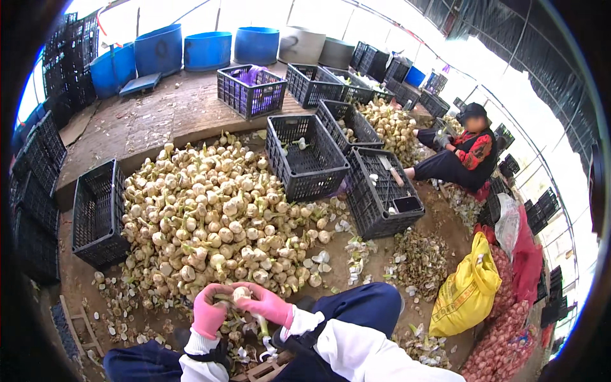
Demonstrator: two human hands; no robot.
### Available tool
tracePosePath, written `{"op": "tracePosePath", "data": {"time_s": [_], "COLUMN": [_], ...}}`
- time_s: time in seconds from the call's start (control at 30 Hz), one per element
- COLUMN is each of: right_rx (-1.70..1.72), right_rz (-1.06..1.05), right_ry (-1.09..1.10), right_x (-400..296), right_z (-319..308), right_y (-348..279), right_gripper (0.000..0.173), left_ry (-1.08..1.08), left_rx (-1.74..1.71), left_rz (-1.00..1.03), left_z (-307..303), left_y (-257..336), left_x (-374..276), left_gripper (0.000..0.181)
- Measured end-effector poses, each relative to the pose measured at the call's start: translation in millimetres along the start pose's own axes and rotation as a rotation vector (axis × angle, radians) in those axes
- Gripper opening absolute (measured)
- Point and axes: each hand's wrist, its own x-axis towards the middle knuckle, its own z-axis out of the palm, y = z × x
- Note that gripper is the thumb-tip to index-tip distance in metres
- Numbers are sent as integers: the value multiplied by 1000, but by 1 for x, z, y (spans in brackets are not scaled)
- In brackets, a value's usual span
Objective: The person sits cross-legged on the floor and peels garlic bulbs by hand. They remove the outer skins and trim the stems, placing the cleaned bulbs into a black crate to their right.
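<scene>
A pale garlic bulb (242, 293) is held between my two pink-gloved hands, low in the view. My right hand (268, 304) grips it from the right, and a peeled-back leafy stem (262, 327) hangs beneath that hand. On the other side, my left hand (209, 310) is curled with its fingertips at the bulb; a dark, stem-like piece shows by its thumb, too blurred to name. A large heap of untrimmed garlic bulbs (205, 210) lies just beyond both hands. Loose peelings (238, 353) are scattered below them, between my legs.
An upturned black crate (386, 222) bears a knife (391, 171) and a phone (407, 204). Black crates (312, 184) (98, 238) flank the heap. A yellow bag (465, 291) and red mesh sacks (501, 339) lie right. Another person (470, 153) sits beyond, near more garlic.
</scene>
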Motion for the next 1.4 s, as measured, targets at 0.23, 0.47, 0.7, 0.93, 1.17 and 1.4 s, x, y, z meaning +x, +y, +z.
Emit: {"op": "tracePosePath", "data": {"time_s": [0.23,0.47,0.7,0.93,1.17,1.4], "right_rx": [-711,-972,-964,232,167,-203], "right_rz": [-573,-740,-713,37,256,523], "right_ry": [279,335,331,-15,-48,-391], "right_x": [-5,-13,-9,-4,5,-8], "right_z": [17,26,24,15,-8,-3], "right_y": [-14,-9,-1,-4,3,-13], "right_gripper": [60,59,56,52,46,53], "left_ry": [65,163,228,279,32,-249], "left_rx": [-332,-681,-562,-229,848,176], "left_rz": [-31,-236,-216,48,520,-75], "left_z": [-3,19,21,21,-1,-21], "left_y": [-45,0,-1,-25,12,23], "left_x": [-20,-25,-29,-32,-32,-33], "left_gripper": [44,41,39,29,33,20]}}
